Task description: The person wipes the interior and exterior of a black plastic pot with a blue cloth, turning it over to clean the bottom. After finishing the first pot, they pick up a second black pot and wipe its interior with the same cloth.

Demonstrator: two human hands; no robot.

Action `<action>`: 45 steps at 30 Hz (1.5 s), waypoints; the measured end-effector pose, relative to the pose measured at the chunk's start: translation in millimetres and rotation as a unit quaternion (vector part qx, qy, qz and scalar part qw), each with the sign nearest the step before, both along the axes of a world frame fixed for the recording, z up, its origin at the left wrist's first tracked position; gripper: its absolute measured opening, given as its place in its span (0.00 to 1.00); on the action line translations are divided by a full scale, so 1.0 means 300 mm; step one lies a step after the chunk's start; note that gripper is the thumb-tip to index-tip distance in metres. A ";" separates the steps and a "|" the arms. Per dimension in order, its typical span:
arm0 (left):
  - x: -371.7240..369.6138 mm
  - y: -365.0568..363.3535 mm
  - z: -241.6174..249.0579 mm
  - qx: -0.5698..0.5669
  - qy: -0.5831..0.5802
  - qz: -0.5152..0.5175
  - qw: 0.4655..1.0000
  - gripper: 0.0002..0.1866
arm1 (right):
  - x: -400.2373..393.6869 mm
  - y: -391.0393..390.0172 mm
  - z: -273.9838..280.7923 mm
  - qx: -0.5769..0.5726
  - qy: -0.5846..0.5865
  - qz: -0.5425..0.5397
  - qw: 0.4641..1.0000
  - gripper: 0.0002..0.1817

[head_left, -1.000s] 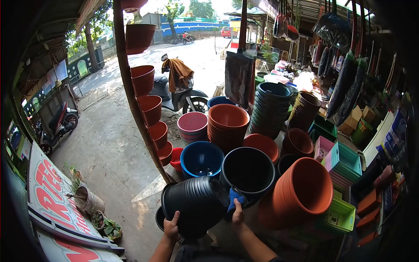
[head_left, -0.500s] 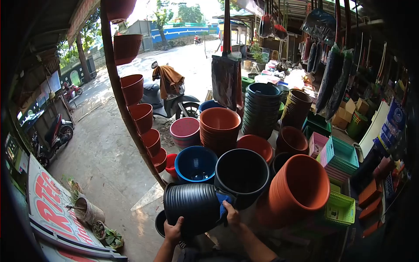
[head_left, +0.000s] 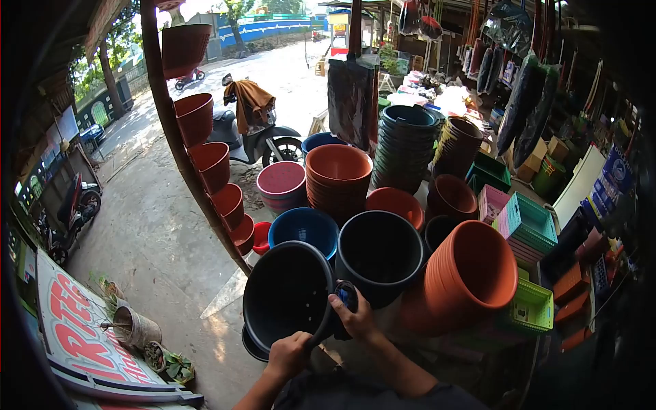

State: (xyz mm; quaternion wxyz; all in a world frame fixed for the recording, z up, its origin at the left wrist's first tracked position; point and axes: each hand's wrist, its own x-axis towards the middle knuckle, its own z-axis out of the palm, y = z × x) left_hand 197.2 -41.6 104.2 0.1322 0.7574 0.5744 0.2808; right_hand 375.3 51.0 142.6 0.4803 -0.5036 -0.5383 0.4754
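A black plastic plant pot (head_left: 287,287) is tilted with its wide mouth facing me, and small light holes show inside it. My left hand (head_left: 290,352) is closed round its lower rim. My right hand (head_left: 355,318) is at the pot's right edge, closed on a bunched dark blue cloth (head_left: 346,294); its lower fingers are partly hidden. Just behind stands another large black pot (head_left: 380,256), upright and open. A blue pot (head_left: 303,231) is beyond the held one, and a stack of terracotta-coloured pots (head_left: 471,273) leans to the right.
Red half-pots (head_left: 210,162) hang along a slanting pole (head_left: 179,147) at left. More stacked pots (head_left: 338,179) and plastic baskets (head_left: 529,229) stand ahead and to the right. Wrapped goods (head_left: 350,102) hang overhead. A scooter (head_left: 256,130) is parked beyond; a lettered sign (head_left: 78,321) lies left.
The held black pot has turned from lying sideways to showing its open mouth. My left hand has moved from its side to the rim, and my right hand has shifted slightly up with the cloth.
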 end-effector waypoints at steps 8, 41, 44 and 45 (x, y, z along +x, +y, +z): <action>-0.123 0.050 0.026 0.028 0.056 -0.090 0.994 0.06 | -0.052 -0.001 0.012 0.023 -0.032 -0.037 0.999 0.13; 0.082 1.047 0.106 -0.064 -0.388 -0.127 0.911 0.23 | 0.469 0.226 0.050 0.161 -0.038 -0.286 0.944 0.33; 0.131 1.101 0.047 -0.068 -0.361 -0.120 0.922 0.22 | 0.500 0.263 0.009 0.119 -0.034 -0.303 0.945 0.33; 0.141 1.117 0.022 -0.079 -0.352 -0.115 0.925 0.22 | 0.511 0.270 -0.008 0.106 -0.042 -0.313 0.943 0.33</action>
